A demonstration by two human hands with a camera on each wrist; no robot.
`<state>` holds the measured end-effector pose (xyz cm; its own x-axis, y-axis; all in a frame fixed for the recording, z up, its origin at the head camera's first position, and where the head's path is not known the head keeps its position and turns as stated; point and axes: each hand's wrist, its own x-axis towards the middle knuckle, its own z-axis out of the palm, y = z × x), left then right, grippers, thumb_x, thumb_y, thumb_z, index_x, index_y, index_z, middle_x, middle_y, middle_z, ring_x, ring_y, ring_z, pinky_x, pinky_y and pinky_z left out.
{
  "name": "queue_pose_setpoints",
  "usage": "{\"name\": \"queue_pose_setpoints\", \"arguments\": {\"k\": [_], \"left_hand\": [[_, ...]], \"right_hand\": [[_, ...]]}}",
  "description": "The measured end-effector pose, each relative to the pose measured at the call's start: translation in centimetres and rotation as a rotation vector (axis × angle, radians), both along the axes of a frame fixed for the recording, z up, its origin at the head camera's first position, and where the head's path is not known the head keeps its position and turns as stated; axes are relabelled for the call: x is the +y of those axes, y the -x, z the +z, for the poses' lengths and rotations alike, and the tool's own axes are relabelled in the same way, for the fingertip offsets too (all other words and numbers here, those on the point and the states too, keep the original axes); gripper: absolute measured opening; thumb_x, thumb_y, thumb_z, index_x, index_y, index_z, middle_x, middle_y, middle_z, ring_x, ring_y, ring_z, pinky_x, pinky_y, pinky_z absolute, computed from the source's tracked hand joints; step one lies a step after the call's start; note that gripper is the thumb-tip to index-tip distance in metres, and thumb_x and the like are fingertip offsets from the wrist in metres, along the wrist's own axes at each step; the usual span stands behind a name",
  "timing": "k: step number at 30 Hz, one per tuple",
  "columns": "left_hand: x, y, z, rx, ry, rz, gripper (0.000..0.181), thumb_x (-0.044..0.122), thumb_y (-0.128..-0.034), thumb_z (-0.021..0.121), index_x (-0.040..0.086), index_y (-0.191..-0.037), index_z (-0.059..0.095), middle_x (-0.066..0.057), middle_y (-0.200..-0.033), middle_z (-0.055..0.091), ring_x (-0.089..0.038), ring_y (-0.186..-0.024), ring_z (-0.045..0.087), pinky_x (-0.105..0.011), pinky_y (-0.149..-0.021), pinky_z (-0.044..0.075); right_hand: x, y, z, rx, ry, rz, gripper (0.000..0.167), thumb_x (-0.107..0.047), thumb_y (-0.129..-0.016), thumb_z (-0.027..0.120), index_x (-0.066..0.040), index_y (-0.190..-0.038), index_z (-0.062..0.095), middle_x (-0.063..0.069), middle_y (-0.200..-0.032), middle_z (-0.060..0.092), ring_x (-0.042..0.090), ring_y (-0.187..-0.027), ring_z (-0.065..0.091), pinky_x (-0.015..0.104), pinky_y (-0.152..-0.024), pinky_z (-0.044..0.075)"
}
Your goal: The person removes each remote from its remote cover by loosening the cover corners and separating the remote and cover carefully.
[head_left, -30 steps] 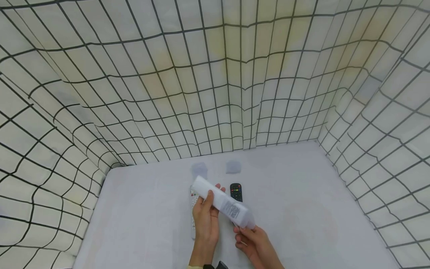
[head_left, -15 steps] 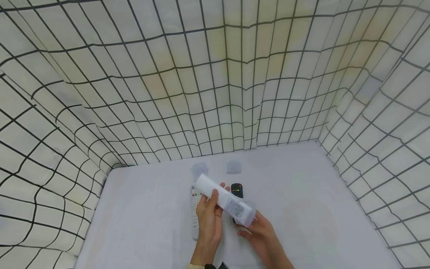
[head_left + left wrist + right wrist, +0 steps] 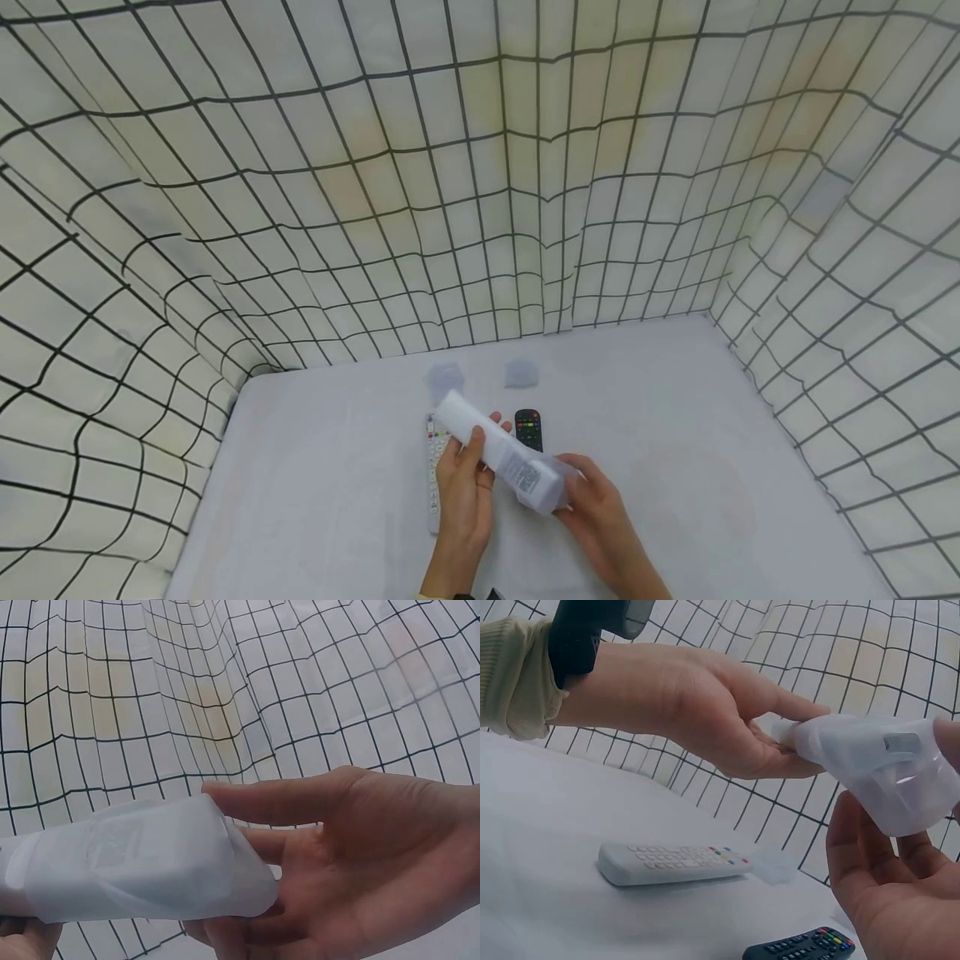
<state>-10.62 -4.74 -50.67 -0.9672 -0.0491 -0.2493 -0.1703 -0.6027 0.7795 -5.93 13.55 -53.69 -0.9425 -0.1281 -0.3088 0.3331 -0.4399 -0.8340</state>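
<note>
A long white packet in a translucent plastic sleeve [image 3: 487, 442], with a printed code label, is held above the table at a slant. My left hand [image 3: 465, 496] grips its middle, thumb on top. At the lower right end, my right hand [image 3: 600, 512] pinches the loose end of the sleeve. In the left wrist view, that hand's thumb [image 3: 277, 801] meets the upper edge while the other fingers lie underneath. Through the sleeve's end [image 3: 900, 776] in the right wrist view, a small grey rectangle shows. What the sleeve contains cannot be told.
A white remote control [image 3: 435, 483] lies on the white table [image 3: 315, 483] beside the left hand. A black remote control [image 3: 528, 427] lies behind the packet. Two translucent plastic pieces [image 3: 521, 372] sit farther back. Grid-patterned cloth walls [image 3: 480, 233] enclose the table.
My right hand has shifted from below the packet's end round to its right side and now pinches the sleeve there. The left hand's grip stays, with the packet moved slightly right.
</note>
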Motion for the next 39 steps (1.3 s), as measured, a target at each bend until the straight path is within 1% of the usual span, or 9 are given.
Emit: {"name": "queue_pose_setpoints", "arguments": {"k": [3, 8, 10, 15, 22, 28, 31, 36, 39], "left_hand": [[0.0, 0.0, 0.0, 0.005, 0.0, 0.005, 0.06, 0.025, -0.1073, 0.06, 0.002, -0.156, 0.034, -0.02, -0.143, 0.063, -0.025, -0.125, 0.07, -0.032, -0.109, 0.053], [-0.2, 0.0, 0.1, 0.024, 0.023, 0.011, 0.059, 0.023, -0.107, 0.061, 0.004, -0.157, 0.035, -0.02, -0.14, 0.065, -0.024, -0.12, 0.072, -0.034, -0.107, 0.055], [-0.3, 0.1, 0.2, 0.035, 0.04, 0.016, 0.059, 0.023, -0.1066, 0.061, 0.004, -0.157, 0.036, -0.021, -0.139, 0.065, -0.025, -0.119, 0.073, -0.034, -0.106, 0.055], [-0.6, 0.4, 0.3, 0.063, 0.066, 0.036, 0.059, 0.02, -0.1059, 0.062, 0.001, -0.155, 0.037, -0.024, -0.139, 0.064, -0.026, -0.118, 0.074, -0.034, -0.106, 0.056], [-1.2, 0.8, 0.3, 0.068, 0.084, 0.067, 0.057, 0.021, -0.1053, 0.063, -0.001, -0.153, 0.04, -0.022, -0.137, 0.066, -0.026, -0.116, 0.074, -0.035, -0.103, 0.057], [-1.6, 0.9, 0.5, 0.079, 0.119, 0.075, 0.057, 0.023, -0.1046, 0.065, -0.001, -0.152, 0.042, -0.02, -0.136, 0.068, -0.026, -0.117, 0.074, -0.033, -0.103, 0.057], [-1.7, 0.9, 0.6, 0.069, 0.128, 0.09, 0.056, 0.022, -0.1042, 0.065, 0.0, -0.151, 0.044, -0.019, -0.134, 0.069, -0.026, -0.117, 0.074, -0.032, -0.102, 0.058], [-1.7, 0.9, 0.7, 0.061, 0.123, 0.09, 0.055, 0.021, -0.1043, 0.065, 0.001, -0.151, 0.044, -0.018, -0.134, 0.07, -0.025, -0.116, 0.075, -0.032, -0.102, 0.058], [-1.8, 0.9, 0.7, 0.067, 0.133, 0.102, 0.054, 0.023, -0.1049, 0.064, 0.001, -0.15, 0.045, -0.018, -0.134, 0.069, -0.024, -0.115, 0.075, -0.031, -0.102, 0.058]], "right_hand": [[0.1, 0.0, 0.0, -0.007, -0.063, -0.016, 0.024, -0.022, -0.105, 0.063, -0.015, -0.128, 0.061, 0.01, -0.145, 0.05, 0.028, -0.129, 0.054, 0.041, -0.105, 0.056], [-0.1, 0.0, 0.0, -0.01, -0.129, -0.09, 0.014, -0.02, -0.101, 0.068, -0.012, -0.113, 0.07, 0.007, -0.131, 0.062, 0.027, -0.124, 0.06, 0.044, -0.103, 0.056], [-0.3, 0.0, 0.0, -0.015, -0.132, -0.124, 0.013, -0.019, -0.1, 0.069, -0.01, -0.11, 0.072, 0.007, -0.127, 0.065, 0.028, -0.121, 0.061, 0.044, -0.102, 0.056], [-0.6, -0.2, 0.0, -0.03, -0.159, -0.161, 0.017, -0.025, -0.1, 0.07, -0.011, -0.109, 0.073, 0.003, -0.123, 0.067, 0.024, -0.118, 0.062, 0.04, -0.1, 0.058], [-0.9, -0.7, 0.3, -0.06, -0.125, -0.169, 0.011, -0.026, -0.101, 0.068, -0.016, -0.101, 0.072, 0.0, -0.121, 0.065, 0.021, -0.117, 0.06, 0.038, -0.1, 0.057], [-0.9, -1.1, 0.2, -0.089, -0.089, -0.174, 0.009, -0.026, -0.101, 0.068, -0.018, -0.1, 0.072, -0.001, -0.12, 0.063, 0.021, -0.118, 0.057, 0.037, -0.099, 0.057], [-0.7, -1.3, 0.1, -0.079, -0.076, -0.172, 0.009, -0.026, -0.101, 0.068, -0.019, -0.099, 0.073, -0.002, -0.119, 0.064, 0.02, -0.117, 0.057, 0.036, -0.098, 0.058], [-0.5, -1.6, -0.1, -0.057, -0.072, -0.166, 0.01, -0.024, -0.103, 0.065, -0.022, -0.096, 0.073, -0.004, -0.115, 0.067, 0.016, -0.114, 0.059, 0.033, -0.095, 0.059], [-0.7, -1.5, 0.1, -0.061, -0.105, -0.142, 0.008, -0.027, -0.102, 0.067, -0.021, -0.102, 0.074, -0.005, -0.117, 0.067, 0.017, -0.114, 0.059, 0.034, -0.095, 0.059]]}}
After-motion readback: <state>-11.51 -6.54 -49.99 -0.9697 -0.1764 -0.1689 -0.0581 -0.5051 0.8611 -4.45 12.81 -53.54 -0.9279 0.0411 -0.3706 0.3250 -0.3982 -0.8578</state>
